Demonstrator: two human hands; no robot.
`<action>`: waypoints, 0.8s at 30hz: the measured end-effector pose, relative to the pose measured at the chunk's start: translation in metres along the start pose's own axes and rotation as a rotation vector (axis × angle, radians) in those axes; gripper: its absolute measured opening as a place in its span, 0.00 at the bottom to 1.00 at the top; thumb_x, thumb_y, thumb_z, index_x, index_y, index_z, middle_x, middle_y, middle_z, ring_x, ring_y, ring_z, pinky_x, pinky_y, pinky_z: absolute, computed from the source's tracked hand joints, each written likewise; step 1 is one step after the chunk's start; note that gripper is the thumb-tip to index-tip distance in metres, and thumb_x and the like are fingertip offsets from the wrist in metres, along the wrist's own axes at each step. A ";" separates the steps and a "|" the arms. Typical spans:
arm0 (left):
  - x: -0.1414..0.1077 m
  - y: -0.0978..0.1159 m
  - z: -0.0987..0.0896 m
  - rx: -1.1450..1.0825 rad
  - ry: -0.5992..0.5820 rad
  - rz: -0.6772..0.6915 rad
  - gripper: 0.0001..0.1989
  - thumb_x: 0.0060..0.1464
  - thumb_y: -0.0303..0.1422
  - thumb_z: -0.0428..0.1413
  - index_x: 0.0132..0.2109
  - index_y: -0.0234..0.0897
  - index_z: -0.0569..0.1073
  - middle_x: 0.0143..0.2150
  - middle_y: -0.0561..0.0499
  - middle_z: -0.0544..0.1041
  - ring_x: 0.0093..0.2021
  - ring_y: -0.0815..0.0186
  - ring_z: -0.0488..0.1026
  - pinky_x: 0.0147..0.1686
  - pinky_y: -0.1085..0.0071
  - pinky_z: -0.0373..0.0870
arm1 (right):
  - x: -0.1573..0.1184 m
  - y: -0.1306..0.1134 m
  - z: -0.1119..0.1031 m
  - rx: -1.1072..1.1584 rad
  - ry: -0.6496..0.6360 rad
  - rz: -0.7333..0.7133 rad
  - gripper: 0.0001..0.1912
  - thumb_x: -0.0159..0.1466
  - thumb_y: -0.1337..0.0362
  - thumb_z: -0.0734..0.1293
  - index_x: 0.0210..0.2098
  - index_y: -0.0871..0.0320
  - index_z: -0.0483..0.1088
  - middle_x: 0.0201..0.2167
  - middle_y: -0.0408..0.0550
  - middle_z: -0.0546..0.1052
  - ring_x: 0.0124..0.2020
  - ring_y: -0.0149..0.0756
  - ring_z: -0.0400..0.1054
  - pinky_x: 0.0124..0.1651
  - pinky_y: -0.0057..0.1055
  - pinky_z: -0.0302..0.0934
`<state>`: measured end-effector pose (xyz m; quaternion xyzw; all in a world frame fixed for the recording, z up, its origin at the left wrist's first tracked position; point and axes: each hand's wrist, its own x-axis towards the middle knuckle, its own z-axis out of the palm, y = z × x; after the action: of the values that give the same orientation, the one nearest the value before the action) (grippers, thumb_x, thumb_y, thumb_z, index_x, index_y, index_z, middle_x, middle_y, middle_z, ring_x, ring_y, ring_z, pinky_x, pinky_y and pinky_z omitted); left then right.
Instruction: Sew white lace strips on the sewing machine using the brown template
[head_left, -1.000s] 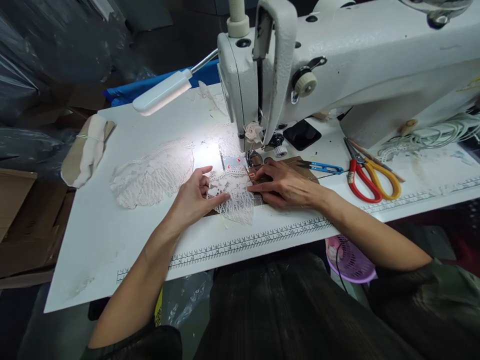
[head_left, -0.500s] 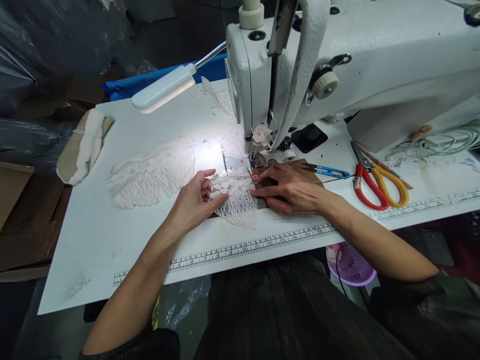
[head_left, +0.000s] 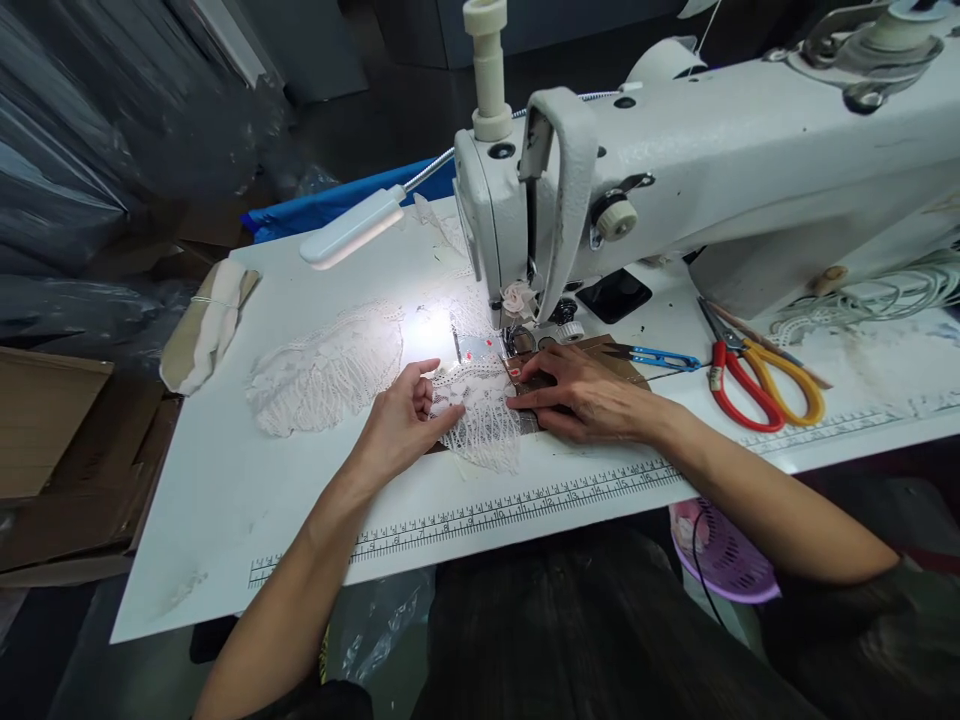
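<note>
A white lace piece [head_left: 484,425] with a fringed lower edge lies just in front of the needle area of a white sewing machine [head_left: 495,190]. My left hand [head_left: 401,420] has the lace's left edge between its thumb and curled fingers. From the other side, my right hand [head_left: 577,395] lies over the brown plate [head_left: 619,365], fingers stretched out, fingertips touching the lace's right edge. A pale fabric rose [head_left: 517,298] hangs at the needle bar and partly hides the needle. Blue thread snips [head_left: 664,359] lie just beyond my right hand.
Another lace piece [head_left: 326,370] lies left of my left hand, under a lamp [head_left: 352,228]. Red-and-yellow scissors [head_left: 765,380] and a black phone-like slab [head_left: 615,295] are to the right. A printed ruler [head_left: 480,515] runs along the table's front edge; a purple basket [head_left: 731,560] sits below.
The camera view has shifted, so the table and machine sit lower and more of the machine's top shows. Both hands and the lace keep almost the same places by the needle.
</note>
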<state>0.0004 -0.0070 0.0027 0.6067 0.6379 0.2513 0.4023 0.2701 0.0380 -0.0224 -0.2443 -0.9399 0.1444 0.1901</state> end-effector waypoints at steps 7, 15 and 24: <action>-0.002 0.003 -0.002 0.047 -0.011 -0.009 0.35 0.52 0.41 0.63 0.64 0.37 0.64 0.32 0.57 0.64 0.28 0.70 0.64 0.28 0.72 0.63 | 0.001 0.000 -0.001 0.014 0.005 0.000 0.16 0.65 0.64 0.64 0.50 0.49 0.79 0.46 0.52 0.75 0.49 0.46 0.66 0.56 0.49 0.63; -0.004 0.001 0.000 0.220 0.084 0.079 0.39 0.50 0.41 0.65 0.66 0.39 0.60 0.43 0.52 0.69 0.30 0.71 0.67 0.32 0.69 0.70 | 0.002 0.002 -0.003 0.050 -0.001 0.005 0.16 0.66 0.63 0.64 0.49 0.49 0.80 0.47 0.51 0.76 0.49 0.44 0.68 0.56 0.47 0.64; 0.007 0.019 0.003 0.587 -0.012 0.669 0.12 0.67 0.36 0.51 0.51 0.36 0.75 0.50 0.43 0.75 0.44 0.61 0.75 0.41 0.63 0.77 | 0.001 0.004 -0.002 0.081 0.011 -0.007 0.16 0.66 0.63 0.64 0.49 0.50 0.80 0.49 0.52 0.75 0.51 0.44 0.67 0.57 0.46 0.64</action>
<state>0.0146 0.0019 0.0151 0.8696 0.4486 0.1724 0.1135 0.2717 0.0419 -0.0219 -0.2341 -0.9330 0.1803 0.2053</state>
